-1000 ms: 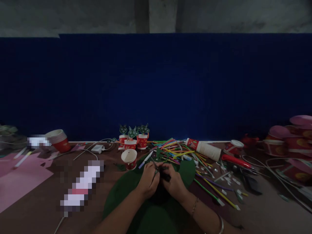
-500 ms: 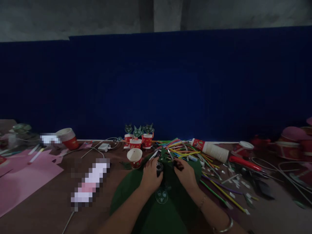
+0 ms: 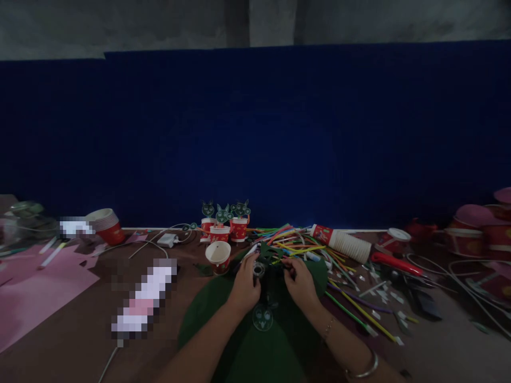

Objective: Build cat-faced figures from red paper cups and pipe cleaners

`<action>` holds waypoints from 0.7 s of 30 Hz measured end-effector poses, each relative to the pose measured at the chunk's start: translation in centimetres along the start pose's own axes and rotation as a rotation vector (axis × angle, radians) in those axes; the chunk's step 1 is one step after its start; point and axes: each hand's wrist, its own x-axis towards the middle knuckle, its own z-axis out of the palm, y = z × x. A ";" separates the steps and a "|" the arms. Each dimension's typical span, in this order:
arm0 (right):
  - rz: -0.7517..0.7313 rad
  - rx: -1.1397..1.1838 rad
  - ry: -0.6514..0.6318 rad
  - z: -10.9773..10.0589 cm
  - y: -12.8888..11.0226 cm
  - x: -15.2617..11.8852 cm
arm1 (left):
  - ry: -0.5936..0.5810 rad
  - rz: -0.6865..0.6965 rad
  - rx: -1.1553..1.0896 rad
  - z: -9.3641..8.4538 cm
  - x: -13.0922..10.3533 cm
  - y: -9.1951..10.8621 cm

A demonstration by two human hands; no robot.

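A large dark green sheet (image 3: 255, 351) lies at the front middle of the table, with a pale drawn animal face (image 3: 262, 317) on it. My left hand (image 3: 246, 279) has its fingers wrapped round a dark roll of tape (image 3: 258, 270) above the sheet. To its right, my right hand (image 3: 297, 279) is closed on dark scissors, whose handles are mostly hidden by the fingers. A jagged green piece (image 3: 268, 250) stands between and beyond both hands.
Three red cups with green animal heads (image 3: 219, 233) stand behind an open paper cup (image 3: 218, 256). Coloured pipe cleaners (image 3: 295, 239), a lying cup stack (image 3: 347, 246) and a red-handled tool (image 3: 395, 263) are right. Pink paper (image 3: 51, 282) lies left.
The scissor blades, visible before between the hands, now show less clearly and the right hand sits lower on them. The whole view has shifted slightly.
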 end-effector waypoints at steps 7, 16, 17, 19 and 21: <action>-0.029 0.019 -0.004 0.0 -0.1 -0.2 | 0.115 0.007 -0.009 -0.8 0.2 0.4; 0.429 0.456 0.067 -0.9 -1.9 1.0 | 0.144 0.140 0.116 -1.6 0.2 2.4; 0.511 0.549 0.082 -1.2 -2.2 1.3 | 0.174 0.142 0.126 -1.7 0.4 2.7; 0.632 0.725 0.095 -1.9 -2.8 1.9 | 0.250 0.140 0.158 -2.2 1.0 3.1; 0.691 0.845 0.084 -2.6 -3.2 2.4 | 0.330 0.122 0.211 -3.1 1.9 3.5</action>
